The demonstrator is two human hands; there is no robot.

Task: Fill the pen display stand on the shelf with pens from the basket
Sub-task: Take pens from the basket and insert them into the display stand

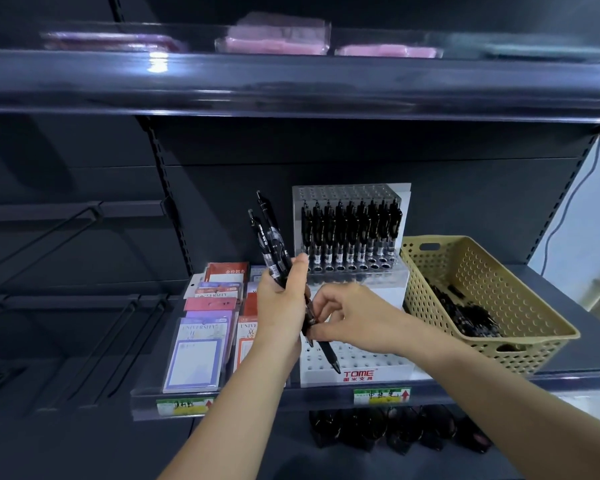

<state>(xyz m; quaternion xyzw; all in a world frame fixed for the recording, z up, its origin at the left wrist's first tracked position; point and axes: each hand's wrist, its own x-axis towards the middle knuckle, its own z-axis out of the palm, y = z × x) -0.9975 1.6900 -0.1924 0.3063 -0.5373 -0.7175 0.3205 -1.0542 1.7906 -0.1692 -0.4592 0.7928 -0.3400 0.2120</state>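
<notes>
Dark metal shelf [548, 372]: perforated tan plastic basket [520, 327] at its right end, loose black pens inside; white tiered pen display stand [355, 370] at the front edge, back rows filled, front holes empty. Left hand [280, 303] fingers wrapped round a bundle of glossy black pens [269, 244]; right hand [354, 315] fingers pinch one pen [326, 351], tip down. Likely mid-insertion; next needs lining tip with an empty hole.

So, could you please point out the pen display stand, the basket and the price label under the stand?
pen display stand [355, 374]: head view, white front panel.
basket [520, 355]: head view, perforated front wall.
price label [381, 395]: head view, label centre.
</notes>
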